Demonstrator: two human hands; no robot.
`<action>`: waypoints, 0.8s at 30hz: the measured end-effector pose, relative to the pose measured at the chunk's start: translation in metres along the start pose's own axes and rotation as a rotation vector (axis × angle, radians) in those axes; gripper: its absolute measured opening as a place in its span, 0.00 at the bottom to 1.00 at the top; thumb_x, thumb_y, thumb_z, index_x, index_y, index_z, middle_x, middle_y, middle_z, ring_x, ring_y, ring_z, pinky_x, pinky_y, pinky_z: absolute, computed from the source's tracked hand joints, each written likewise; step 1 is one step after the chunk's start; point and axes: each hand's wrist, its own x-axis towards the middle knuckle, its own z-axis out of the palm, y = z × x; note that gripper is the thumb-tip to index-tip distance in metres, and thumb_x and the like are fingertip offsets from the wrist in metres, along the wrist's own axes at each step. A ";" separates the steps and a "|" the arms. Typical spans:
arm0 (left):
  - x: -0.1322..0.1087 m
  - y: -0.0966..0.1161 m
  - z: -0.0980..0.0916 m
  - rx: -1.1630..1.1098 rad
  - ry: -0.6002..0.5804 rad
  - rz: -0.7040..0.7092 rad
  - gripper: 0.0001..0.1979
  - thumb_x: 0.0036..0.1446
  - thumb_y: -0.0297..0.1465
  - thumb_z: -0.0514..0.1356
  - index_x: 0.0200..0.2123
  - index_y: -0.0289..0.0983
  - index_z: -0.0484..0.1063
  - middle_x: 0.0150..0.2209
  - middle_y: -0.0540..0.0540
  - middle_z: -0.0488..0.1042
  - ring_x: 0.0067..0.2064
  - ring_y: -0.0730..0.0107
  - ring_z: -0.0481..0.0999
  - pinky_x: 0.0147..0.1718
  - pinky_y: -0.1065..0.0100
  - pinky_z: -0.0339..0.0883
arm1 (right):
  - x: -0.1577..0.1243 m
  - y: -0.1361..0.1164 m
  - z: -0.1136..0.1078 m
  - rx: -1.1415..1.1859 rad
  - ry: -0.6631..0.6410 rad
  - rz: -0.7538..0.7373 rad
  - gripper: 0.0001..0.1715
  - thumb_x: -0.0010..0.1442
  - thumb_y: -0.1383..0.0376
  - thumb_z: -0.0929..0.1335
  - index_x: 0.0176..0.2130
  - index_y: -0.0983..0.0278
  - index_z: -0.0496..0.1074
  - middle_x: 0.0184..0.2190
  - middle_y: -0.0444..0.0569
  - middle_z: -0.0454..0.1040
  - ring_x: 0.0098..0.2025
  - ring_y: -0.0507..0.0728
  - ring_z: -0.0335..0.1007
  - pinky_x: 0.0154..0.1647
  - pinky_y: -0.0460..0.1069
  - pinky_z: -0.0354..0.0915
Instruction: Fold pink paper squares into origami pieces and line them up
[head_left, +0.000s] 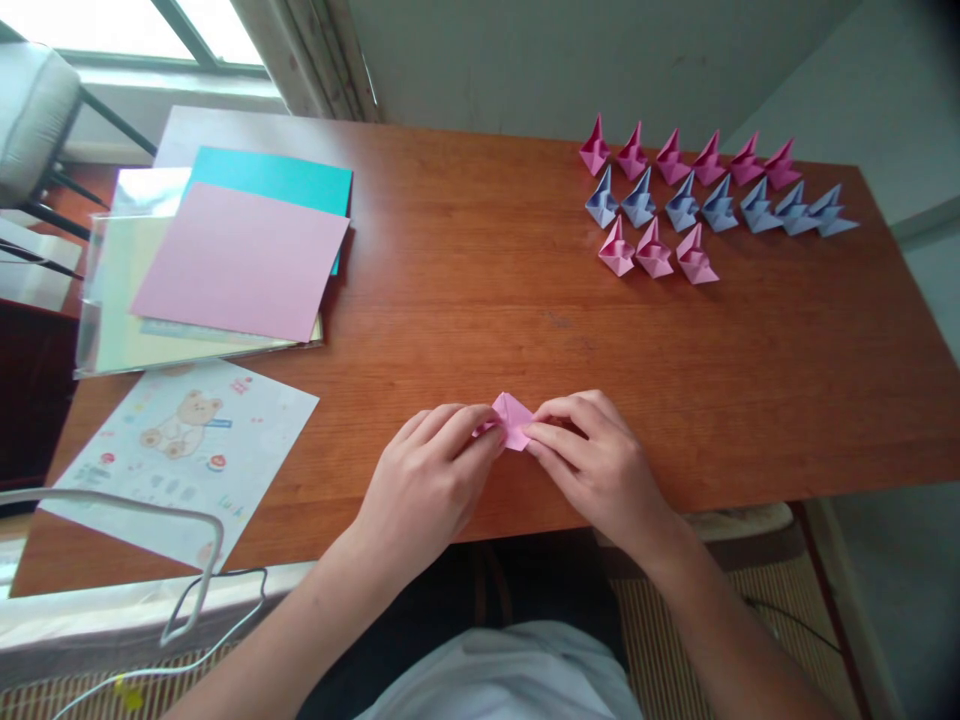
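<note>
A small pink folded paper (512,418) lies on the wooden table (465,290) near its front edge. My left hand (427,475) pinches the paper's left side with curled fingers. From the other side, my right hand (592,460) presses its fingertips together on the right part of the paper. Most of the paper is hidden under my fingers.
Rows of folded pink paper figures (686,158), blue paper figures (720,207) and three more pink figures (655,252) stand at the back right. A stack of coloured sheets (240,258) in a clear sleeve lies at the left, with a bear-printed sheet (187,445) in front. A white cable (195,600) hangs by the front left edge.
</note>
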 end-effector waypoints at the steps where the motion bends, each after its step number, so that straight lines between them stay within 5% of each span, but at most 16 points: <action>1: 0.001 0.000 0.001 -0.022 0.014 -0.020 0.08 0.66 0.25 0.60 0.45 0.35 0.77 0.45 0.43 0.81 0.42 0.61 0.79 0.41 0.61 0.76 | 0.001 0.000 0.001 0.010 0.003 0.015 0.07 0.68 0.69 0.69 0.42 0.61 0.79 0.41 0.51 0.77 0.43 0.59 0.70 0.46 0.54 0.71; 11: 0.006 0.011 0.009 -0.142 0.148 -0.267 0.06 0.66 0.27 0.61 0.43 0.39 0.78 0.45 0.45 0.82 0.43 0.65 0.81 0.44 0.64 0.76 | 0.014 -0.006 0.005 0.114 0.054 0.189 0.07 0.67 0.69 0.69 0.40 0.60 0.79 0.35 0.47 0.78 0.39 0.56 0.73 0.43 0.53 0.70; 24: 0.013 0.016 0.014 -0.079 0.182 -0.395 0.05 0.66 0.27 0.60 0.43 0.38 0.76 0.39 0.47 0.83 0.38 0.65 0.81 0.38 0.66 0.73 | 0.018 -0.009 0.013 0.128 0.110 0.290 0.05 0.66 0.68 0.70 0.39 0.61 0.78 0.35 0.48 0.78 0.39 0.57 0.73 0.42 0.53 0.70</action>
